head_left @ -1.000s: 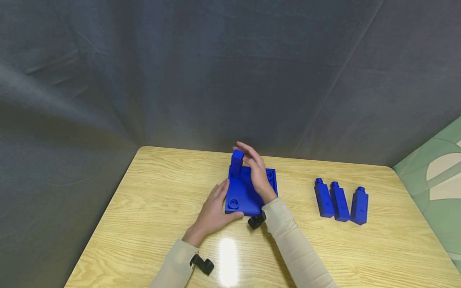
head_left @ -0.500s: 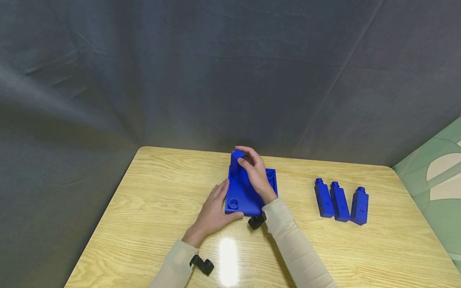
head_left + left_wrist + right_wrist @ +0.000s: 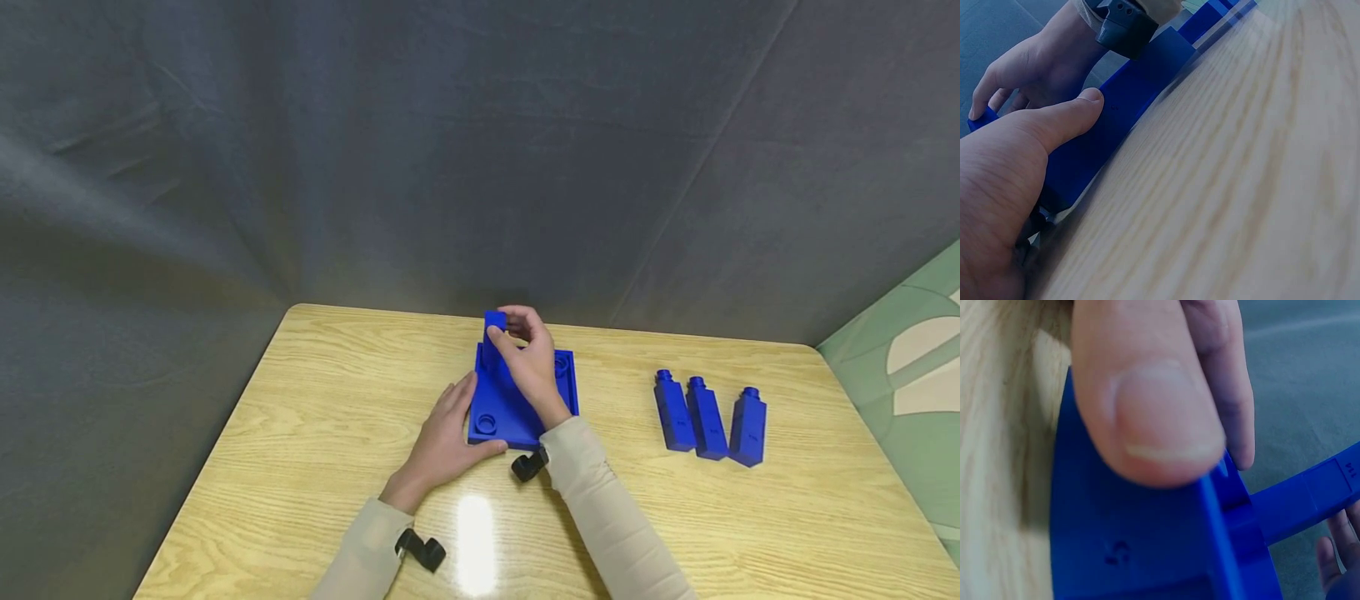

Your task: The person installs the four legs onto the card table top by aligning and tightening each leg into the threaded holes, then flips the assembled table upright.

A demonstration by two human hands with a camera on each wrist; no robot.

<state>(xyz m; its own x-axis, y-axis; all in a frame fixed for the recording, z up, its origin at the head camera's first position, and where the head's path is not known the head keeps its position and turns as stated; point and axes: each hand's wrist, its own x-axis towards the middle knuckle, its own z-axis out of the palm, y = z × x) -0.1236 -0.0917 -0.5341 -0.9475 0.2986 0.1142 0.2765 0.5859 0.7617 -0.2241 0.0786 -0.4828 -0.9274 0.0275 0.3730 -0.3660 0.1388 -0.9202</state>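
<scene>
Dark grey fabric (image 3: 480,158) hangs beyond the blue plate (image 3: 513,412), and a green panel with pale shapes (image 3: 922,375) shows far to the plate's right. Pale wood grain runs over the worktop (image 3: 337,383) under the plate, with a bright patch of reflected light just in front of it.

Your left hand (image 3: 442,437) is spread round the plate's near left corner, thumb parted from the fingers: the fingers lie along the left side and the thumb rests against the near wall, as your left wrist view also shows. Your right hand (image 3: 531,357) reaches over the plate and pinches a blue post (image 3: 494,322) between thumb and fingers. You have that post upright at the plate's far left corner; I cannot tell whether its lower end is fully seated.

Round sockets show at the plate's near left corner (image 3: 486,424) and far right corner (image 3: 561,365). Well apart to the plate's right, three loose blue posts (image 3: 707,421) lie side by side, their knobbed ends pointing away from you. You wear pale sleeves (image 3: 611,517) and black wrist mounts (image 3: 422,552), the right one just beside the plate's near wall.
</scene>
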